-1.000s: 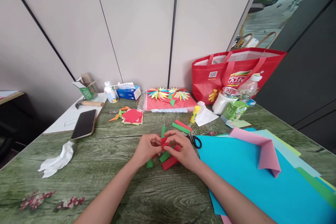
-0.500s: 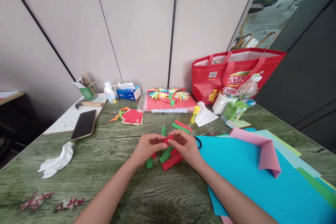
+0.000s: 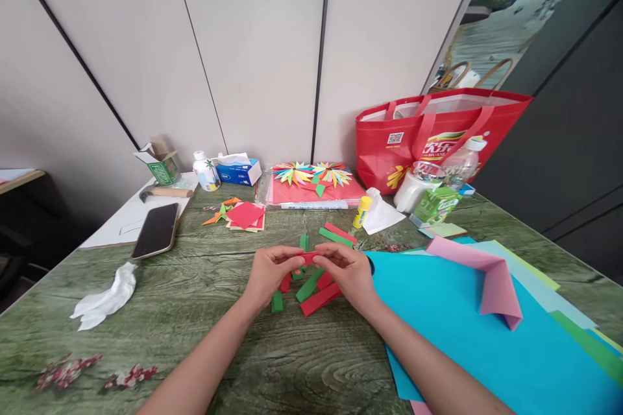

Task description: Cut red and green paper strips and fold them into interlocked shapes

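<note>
Between my two hands a small folded red paper strip (image 3: 309, 259) is stretched level above the table. My left hand (image 3: 273, 270) pinches its left end with thumb and fingers. The right end is pinched the same way by my right hand (image 3: 346, 271). Below and around them lie folded green paper strips (image 3: 308, 285) and red paper strips (image 3: 320, 300). Another green strip (image 3: 335, 237) rests beyond my right hand. A dark ring, perhaps a scissors handle (image 3: 372, 266), is mostly hidden behind that hand.
Blue paper sheets (image 3: 438, 324) with a folded pink paper (image 3: 501, 292) spread at the right. A yellow glue stick (image 3: 361, 212) stands behind the strips, near a red bag (image 3: 409, 142). To the left are a phone (image 3: 156, 231), a hammer (image 3: 168, 192) and a crumpled tissue (image 3: 107, 298).
My hands have drawn slightly apart. The red paper, earlier bunched and angled between my fingertips, now shows as a flat level strip. Other things have stayed where they were.
</note>
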Demonstrator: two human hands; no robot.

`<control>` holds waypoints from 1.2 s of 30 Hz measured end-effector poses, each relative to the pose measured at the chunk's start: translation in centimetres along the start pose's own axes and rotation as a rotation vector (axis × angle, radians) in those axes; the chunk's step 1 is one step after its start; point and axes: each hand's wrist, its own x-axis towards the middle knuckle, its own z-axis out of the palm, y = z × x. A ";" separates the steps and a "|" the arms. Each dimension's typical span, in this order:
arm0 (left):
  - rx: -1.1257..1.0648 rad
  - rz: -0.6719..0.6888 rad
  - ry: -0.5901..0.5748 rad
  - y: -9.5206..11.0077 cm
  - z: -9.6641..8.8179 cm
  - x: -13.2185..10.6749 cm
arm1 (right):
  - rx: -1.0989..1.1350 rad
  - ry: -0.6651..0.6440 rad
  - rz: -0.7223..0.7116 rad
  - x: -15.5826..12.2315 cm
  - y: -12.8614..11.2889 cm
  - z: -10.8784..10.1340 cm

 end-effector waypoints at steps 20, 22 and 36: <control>0.041 0.087 0.065 0.1 0.2 -0.1 | -0.145 -0.053 -0.140 0.0 -0.2 -0.1; 0.054 0.092 0.072 0.1 0.2 -0.2 | -0.133 -0.060 -0.127 0.0 -0.2 -0.1; 0.086 0.081 0.016 0.5 -0.1 0.0 | -0.187 0.001 -0.127 0.3 0.4 -0.5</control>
